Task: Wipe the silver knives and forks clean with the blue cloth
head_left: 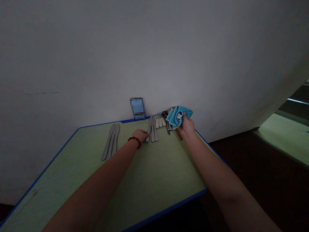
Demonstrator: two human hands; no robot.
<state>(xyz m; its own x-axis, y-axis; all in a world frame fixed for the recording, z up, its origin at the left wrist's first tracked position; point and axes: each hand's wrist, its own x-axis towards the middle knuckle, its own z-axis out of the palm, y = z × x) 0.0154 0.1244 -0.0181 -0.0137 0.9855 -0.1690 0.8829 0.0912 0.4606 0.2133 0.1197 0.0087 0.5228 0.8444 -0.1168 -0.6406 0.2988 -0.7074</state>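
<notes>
My left hand point(140, 135), with a dark red bead bracelet at the wrist, pinches the handle of a silver table knife point(148, 139) at the left of a row of knives. More silver knives point(154, 133) lie right beside it. A folded blue cloth point(177, 116) is gripped in my right hand point(187, 125), held over the cutlery at the right. Forks with white handles point(160, 123) lie between the knives and the cloth. The cloth partly hides more metal cutlery point(168, 126) and a brown handle point(179, 134).
Another group of silver knives point(113, 140) lies on the left of the pale green table point(149, 180), which has a blue edge. A blurred-out upright panel point(138, 108) stands at the back against the white wall point(149, 58). A second pale surface point(280, 138) shows at far right.
</notes>
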